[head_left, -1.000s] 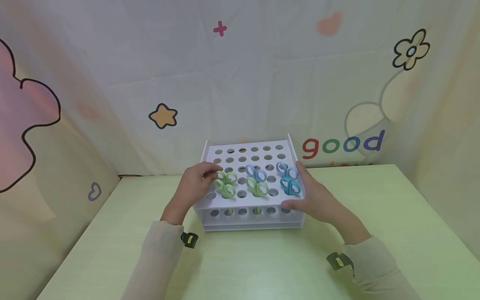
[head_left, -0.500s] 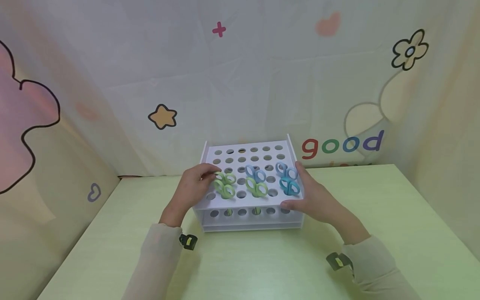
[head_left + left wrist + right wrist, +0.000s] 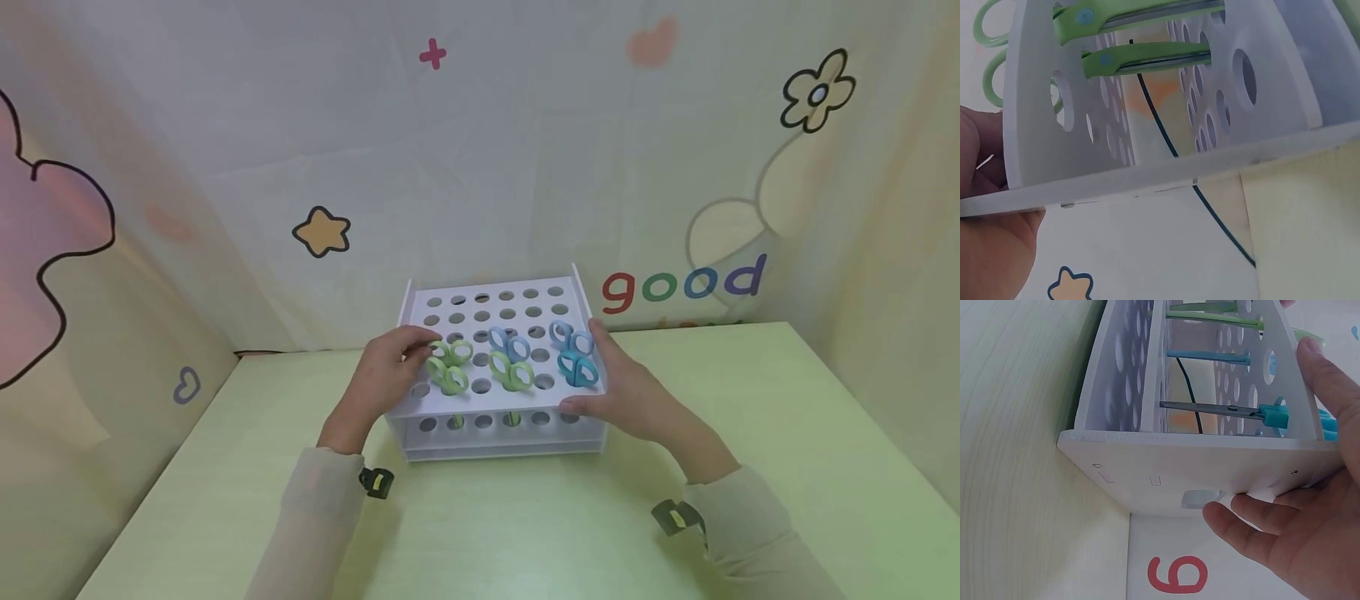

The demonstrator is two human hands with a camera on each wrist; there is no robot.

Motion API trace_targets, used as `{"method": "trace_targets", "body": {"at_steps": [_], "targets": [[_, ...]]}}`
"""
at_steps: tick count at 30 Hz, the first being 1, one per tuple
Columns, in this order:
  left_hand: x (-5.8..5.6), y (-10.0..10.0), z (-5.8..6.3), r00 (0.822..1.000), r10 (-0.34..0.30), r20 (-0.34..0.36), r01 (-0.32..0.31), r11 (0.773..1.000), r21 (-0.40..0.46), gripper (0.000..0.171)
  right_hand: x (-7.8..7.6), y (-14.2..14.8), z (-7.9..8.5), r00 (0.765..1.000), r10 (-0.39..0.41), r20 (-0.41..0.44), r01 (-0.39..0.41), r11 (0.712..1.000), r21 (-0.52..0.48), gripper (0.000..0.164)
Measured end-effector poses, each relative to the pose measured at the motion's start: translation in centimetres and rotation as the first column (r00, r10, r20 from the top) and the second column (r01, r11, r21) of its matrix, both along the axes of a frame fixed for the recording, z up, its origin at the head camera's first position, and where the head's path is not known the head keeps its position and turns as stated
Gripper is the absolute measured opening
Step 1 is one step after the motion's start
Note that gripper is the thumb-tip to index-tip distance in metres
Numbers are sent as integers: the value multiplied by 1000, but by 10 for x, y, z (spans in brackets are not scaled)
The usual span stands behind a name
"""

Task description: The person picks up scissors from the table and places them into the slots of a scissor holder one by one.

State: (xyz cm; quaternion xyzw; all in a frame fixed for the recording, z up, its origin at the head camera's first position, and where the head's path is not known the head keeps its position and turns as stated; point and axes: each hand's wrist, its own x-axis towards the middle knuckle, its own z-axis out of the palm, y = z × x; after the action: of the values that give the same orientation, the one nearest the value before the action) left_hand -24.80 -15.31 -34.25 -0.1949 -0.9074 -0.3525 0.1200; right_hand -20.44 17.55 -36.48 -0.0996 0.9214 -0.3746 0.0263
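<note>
A white rack (image 3: 495, 402) with rows of round holes stands on the table. Scissors hang blades down in it, handles above the top panel. On the left are two light green scissors (image 3: 446, 382); a blue pair and a light green pair (image 3: 512, 377) hang mid-rack. At the right are light blue scissors and teal scissors (image 3: 576, 368). My left hand (image 3: 382, 371) grips the rack's left side, fingertips over the wall beside a light green handle loop. My right hand (image 3: 637, 392) holds the right front corner, thumb at the top panel, fingers along the outer wall.
The pale green table (image 3: 480, 517) surrounds the rack. A printed curtain (image 3: 495, 167) rises close behind it. The right wrist view shows a cut-out (image 3: 1200, 499) in the rack's side wall. Both forearms come in from the front.
</note>
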Motion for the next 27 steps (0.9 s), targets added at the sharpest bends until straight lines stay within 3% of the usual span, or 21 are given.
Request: {"method": "trace_targets", "body": {"at_steps": [3, 5, 8, 11, 13, 16, 19, 22, 27], "targets": [[-2, -1, 1, 1000, 0, 6, 1, 997, -72, 26, 0, -1, 1, 1000, 2, -3, -2, 1000, 0, 126], [-1, -2, 1, 1000, 6, 8, -5, 997, -74, 28, -1, -2, 1, 1000, 4, 0, -4, 1000, -8, 126], [-1, -5, -3, 999, 14, -42, -14, 1000, 2, 29, -2, -3, 0, 1000, 11, 7, -11, 1000, -18, 125], [0, -6, -10, 990, 32, -134, -20, 995, 95, 27, -4, -3, 0, 1000, 18, 18, -17, 1000, -18, 126], [2, -7, -14, 980, 48, -191, -26, 993, 117, 27, -4, -1, -1, 999, 28, 27, -28, 1000, -5, 126], [7, -8, -19, 973, 69, -222, -44, 993, 112, 28, 0, 4, 1, 998, 55, 35, -56, 998, 27, 128], [12, -9, -23, 980, 85, -181, -75, 995, 60, 33, 8, 10, 6, 995, 84, 51, -87, 994, 69, 127], [18, -10, -26, 988, 77, -132, -85, 995, -57, 44, 19, 13, 13, 993, 98, 69, -106, 986, 126, 124], [31, -10, -27, 995, 50, -90, -68, 976, -207, 62, 35, 16, 21, 990, 91, 107, -112, 970, 216, 124]]}}
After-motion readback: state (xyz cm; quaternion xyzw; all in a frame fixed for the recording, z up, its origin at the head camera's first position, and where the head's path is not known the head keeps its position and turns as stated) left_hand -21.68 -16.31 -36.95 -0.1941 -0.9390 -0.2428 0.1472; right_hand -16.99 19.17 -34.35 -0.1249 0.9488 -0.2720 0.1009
